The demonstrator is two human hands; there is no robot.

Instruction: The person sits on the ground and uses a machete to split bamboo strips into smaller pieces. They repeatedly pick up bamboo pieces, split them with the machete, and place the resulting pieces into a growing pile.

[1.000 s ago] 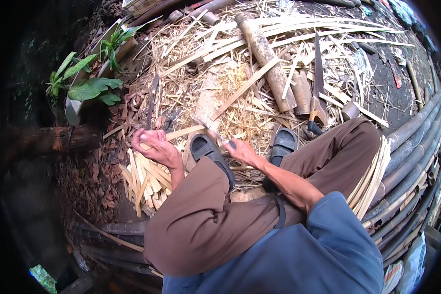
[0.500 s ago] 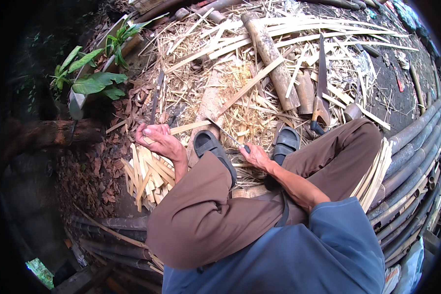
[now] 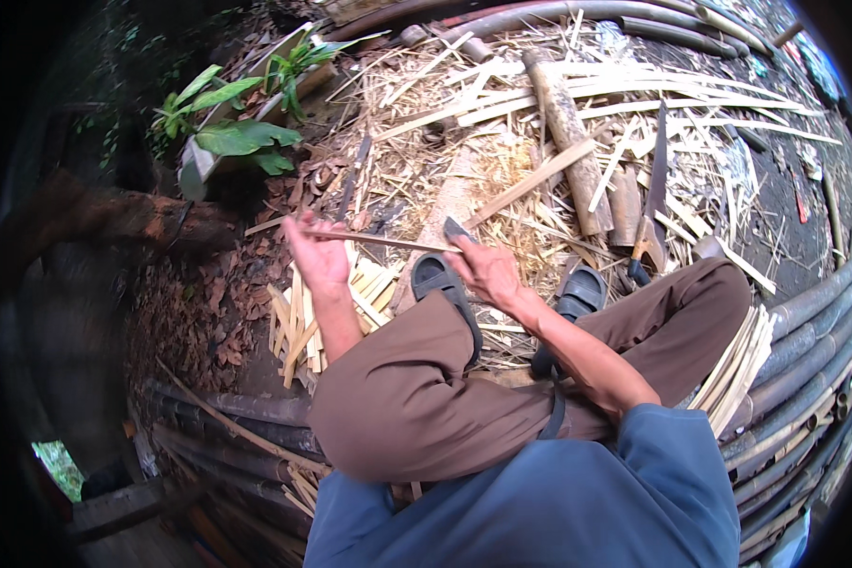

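Observation:
In my left hand (image 3: 320,256) lies one end of a thin bamboo strip (image 3: 388,240), the thumb and fingers closed about it. It runs across to my right hand (image 3: 490,275), whose fingers meet its other end. My right hand is closed round a knife (image 3: 455,230); only a dark grey part sticks out past the fingers, and I cannot make out the blade. Below my left hand, beside my knee, is a pile of pale split strips (image 3: 298,327). A wider bamboo slat (image 3: 540,178) slants up beyond my right hand onto a thick bamboo pole (image 3: 570,142).
A handsaw (image 3: 655,180) lies at the right, near my right knee. Shavings (image 3: 506,161) and long strips cover the ground ahead. Several dark bamboo poles (image 3: 805,322) are stacked to the right. A leafy plant (image 3: 241,137) and a log (image 3: 161,220) are at the left.
My hands now hold the strip level between them; my left hand has turned palm up. My right hand has risen and the knife has turned, its long blade no longer showing. The view has shifted.

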